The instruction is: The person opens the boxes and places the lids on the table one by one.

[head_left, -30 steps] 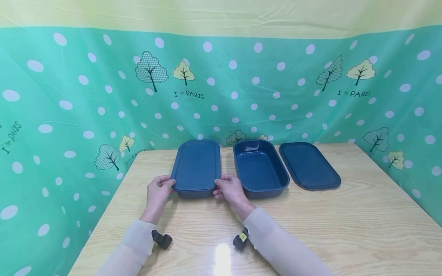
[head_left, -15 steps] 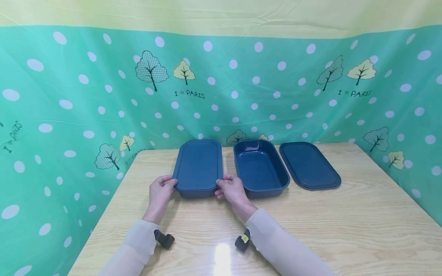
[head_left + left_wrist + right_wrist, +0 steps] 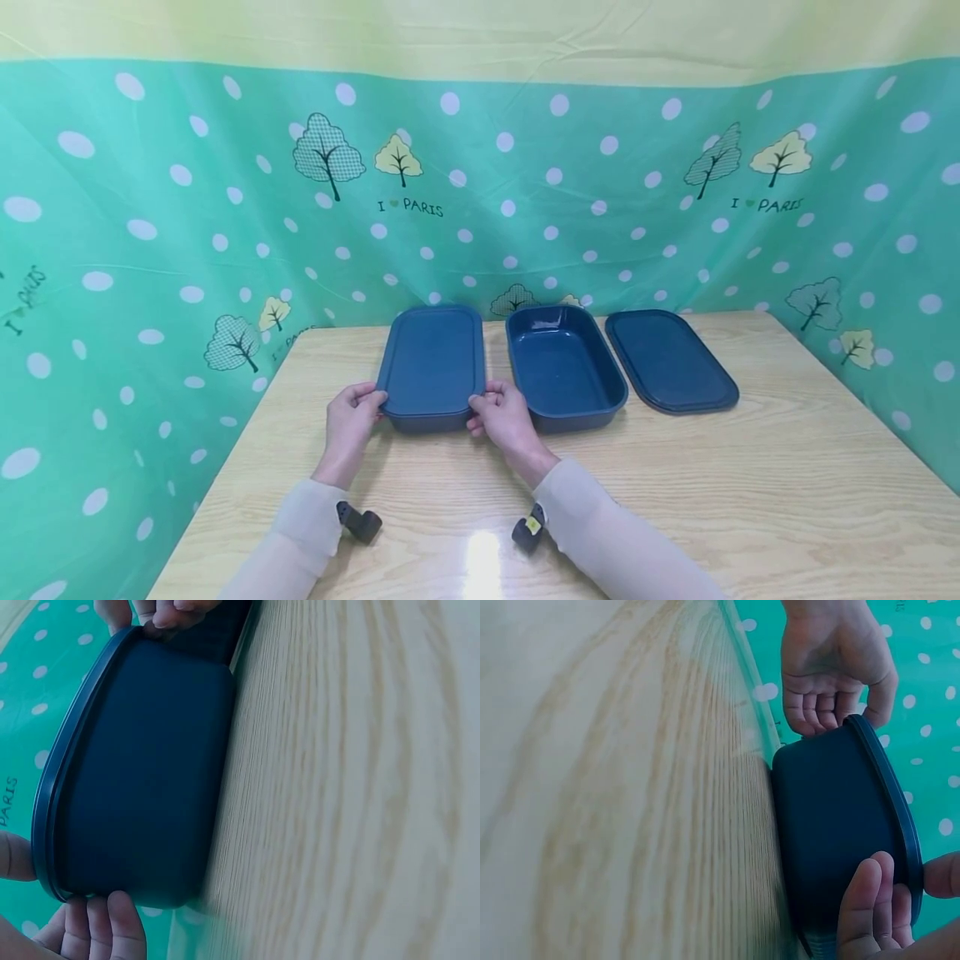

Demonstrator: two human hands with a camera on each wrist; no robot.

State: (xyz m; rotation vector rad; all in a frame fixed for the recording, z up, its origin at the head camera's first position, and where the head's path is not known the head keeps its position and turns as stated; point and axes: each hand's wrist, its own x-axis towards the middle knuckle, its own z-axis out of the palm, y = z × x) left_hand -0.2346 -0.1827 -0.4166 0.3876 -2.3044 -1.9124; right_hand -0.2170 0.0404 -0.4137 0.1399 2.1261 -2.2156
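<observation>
A dark blue rectangular container (image 3: 427, 423) stands on the wooden table with a matching lid (image 3: 433, 358) seated on top. My left hand (image 3: 349, 425) grips its near left corner, thumb on the lid's edge and fingers under the rim, as the left wrist view shows on the container (image 3: 142, 772). At the near right corner my right hand (image 3: 510, 421) grips the same way, thumb above and fingers (image 3: 859, 896) against the side wall below the rim. In the right wrist view the container (image 3: 832, 817) sits level on the table, with both hands around it.
Close to the right of my right hand stands an uncovered blue container (image 3: 566, 362), nothing inside. Beside it a second blue lid (image 3: 672, 360) lies flat on the table (image 3: 750, 500). A green dotted curtain (image 3: 480, 208) hangs behind and along both sides.
The lidded container has shifted slightly to the right, with both hands moving along with it. The uncovered container and the loose lid stay where they were.
</observation>
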